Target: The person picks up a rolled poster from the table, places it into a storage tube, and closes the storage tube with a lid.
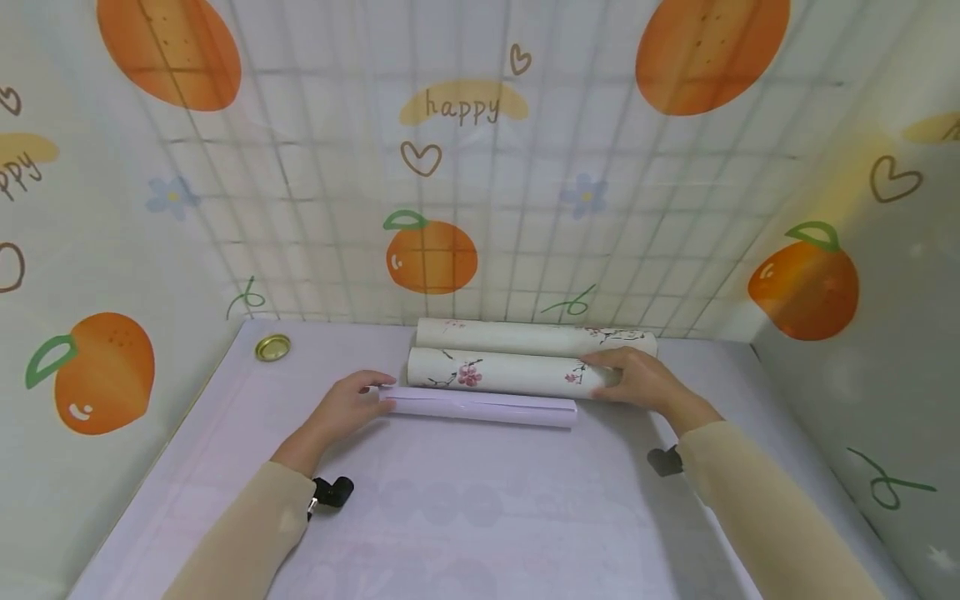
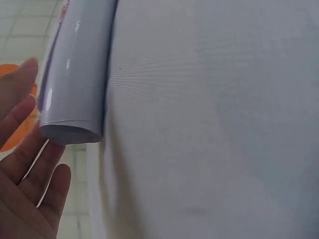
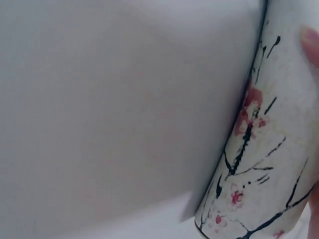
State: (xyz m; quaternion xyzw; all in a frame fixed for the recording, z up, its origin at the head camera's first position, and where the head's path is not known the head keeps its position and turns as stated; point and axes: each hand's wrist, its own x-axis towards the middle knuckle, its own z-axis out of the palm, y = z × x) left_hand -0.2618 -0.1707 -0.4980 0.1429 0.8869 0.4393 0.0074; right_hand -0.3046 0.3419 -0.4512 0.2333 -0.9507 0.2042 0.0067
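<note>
Two white tubes printed with pink blossoms and dark branches lie side by side at the back of the table. My right hand (image 1: 637, 379) grips the nearer floral tube (image 1: 510, 372) around its right end; its blossoms also fill the right edge of the right wrist view. The farther floral tube (image 1: 517, 335) lies just behind it. In front is a plain glossy pale-lilac roll (image 1: 480, 408). My left hand (image 1: 347, 408) is at that roll's left end, fingers extended and loosely spread. The left wrist view shows the fingertips by the rim of the lilac roll (image 2: 75, 94).
A round gold-coloured lid (image 1: 272, 347) lies at the table's back left corner. A cloth curtain (image 1: 480, 183) with printed oranges hangs over a wire grid behind the table, and more printed cloth stands on both sides. The pale table (image 1: 450, 517) stretches toward me.
</note>
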